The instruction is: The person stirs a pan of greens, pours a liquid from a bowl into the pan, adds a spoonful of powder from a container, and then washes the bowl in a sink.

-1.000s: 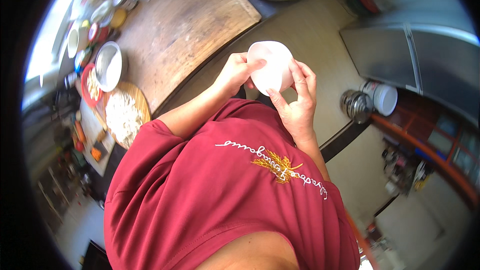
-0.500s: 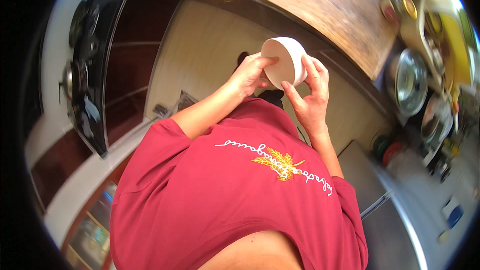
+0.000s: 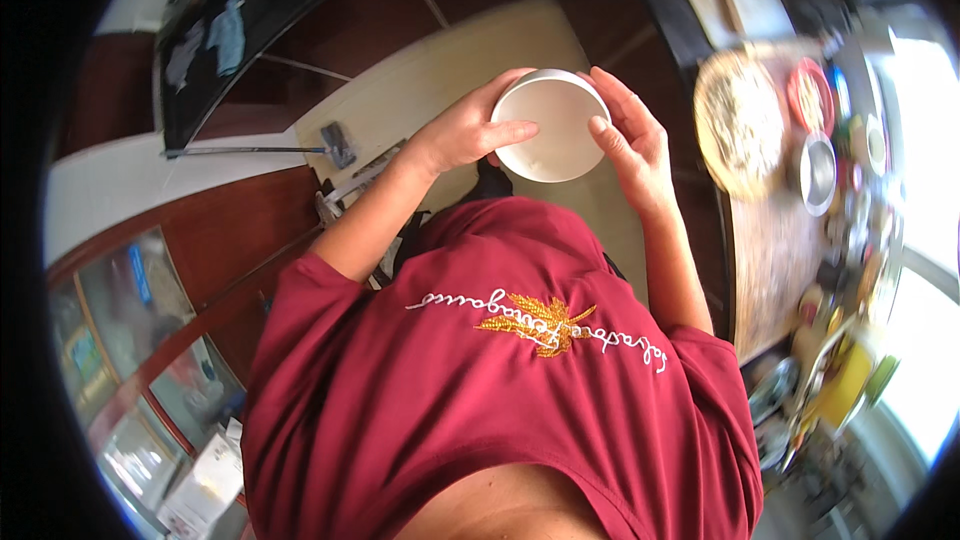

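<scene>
right now both my hands grip the white bowl (image 3: 553,126): left hand (image 3: 468,128) clasps its near rim, right hand (image 3: 630,145) cups the far side. bowl looks empty, held up between them, nothing put in it yet; the wooden board (image 3: 775,260) sits beyond my right hand.

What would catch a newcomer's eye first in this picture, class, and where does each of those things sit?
At the centre top, a white bowl is held between both hands: the left hand on its left rim, the right hand on its right. Below it, the person's dark red shirt with a golden embroidered motif fills the lower middle. At the right edge, a wooden counter carries a round plate of pale food and small bowls.
</scene>
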A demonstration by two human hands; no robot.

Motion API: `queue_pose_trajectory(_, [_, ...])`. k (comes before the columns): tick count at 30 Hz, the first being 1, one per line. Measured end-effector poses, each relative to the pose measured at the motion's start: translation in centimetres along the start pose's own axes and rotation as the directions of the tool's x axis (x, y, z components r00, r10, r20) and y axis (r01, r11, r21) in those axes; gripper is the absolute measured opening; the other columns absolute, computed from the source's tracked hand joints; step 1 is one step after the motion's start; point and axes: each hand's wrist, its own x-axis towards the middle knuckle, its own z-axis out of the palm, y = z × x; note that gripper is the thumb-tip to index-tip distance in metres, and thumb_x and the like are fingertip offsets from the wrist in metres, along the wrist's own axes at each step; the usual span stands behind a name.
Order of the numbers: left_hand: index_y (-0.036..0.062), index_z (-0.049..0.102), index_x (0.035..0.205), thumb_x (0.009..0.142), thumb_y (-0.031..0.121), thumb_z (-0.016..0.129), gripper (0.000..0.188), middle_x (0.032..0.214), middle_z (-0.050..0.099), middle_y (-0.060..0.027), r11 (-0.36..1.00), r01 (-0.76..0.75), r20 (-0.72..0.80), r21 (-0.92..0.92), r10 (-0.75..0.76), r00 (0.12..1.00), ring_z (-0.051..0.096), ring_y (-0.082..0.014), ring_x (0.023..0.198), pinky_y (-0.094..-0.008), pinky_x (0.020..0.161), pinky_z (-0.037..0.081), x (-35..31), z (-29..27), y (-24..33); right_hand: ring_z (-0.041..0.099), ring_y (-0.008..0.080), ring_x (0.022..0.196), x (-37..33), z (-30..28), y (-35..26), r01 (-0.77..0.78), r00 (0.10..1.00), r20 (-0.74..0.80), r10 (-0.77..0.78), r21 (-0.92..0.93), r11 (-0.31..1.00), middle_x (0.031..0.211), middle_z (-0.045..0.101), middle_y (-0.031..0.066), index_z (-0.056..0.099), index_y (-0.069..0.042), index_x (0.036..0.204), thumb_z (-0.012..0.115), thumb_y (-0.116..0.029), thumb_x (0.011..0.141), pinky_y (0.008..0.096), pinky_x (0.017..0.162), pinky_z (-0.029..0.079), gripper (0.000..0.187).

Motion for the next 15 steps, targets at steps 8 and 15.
queue_pose_trajectory(8, [-0.0011,0.040,0.125,0.080,0.012,0.060,0.051,0.112,0.055,-0.0111,0.980,-0.165,-0.446,-0.111,0.100,0.890,0.052,-0.0182,0.103,-0.0306,0.089,0.042,0.0,-11.2,0.3,0.056,0.0276,0.108,14.8,8.7,-1.5,0.373,0.925,0.207,-0.318,-0.345,0.861,0.121,0.054,0.0169,0.061,-0.002,0.110,0.064,-0.010,0.081,0.0336,0.088,0.046,0.030])
queue_pose_trajectory(15, [-0.0012,0.039,0.126,0.081,0.011,0.062,0.052,0.113,0.054,-0.0116,0.975,-0.208,-0.604,-0.085,0.116,0.789,0.053,-0.0183,0.103,-0.0311,0.087,0.043,6.3,-15.5,2.1,0.059,0.0241,0.102,25.5,9.1,-2.0,0.505,0.858,0.243,-0.452,-0.243,0.828,0.115,0.059,0.0149,0.063,-0.001,0.104,0.069,-0.005,0.075,0.0318,0.086,0.047,0.030])
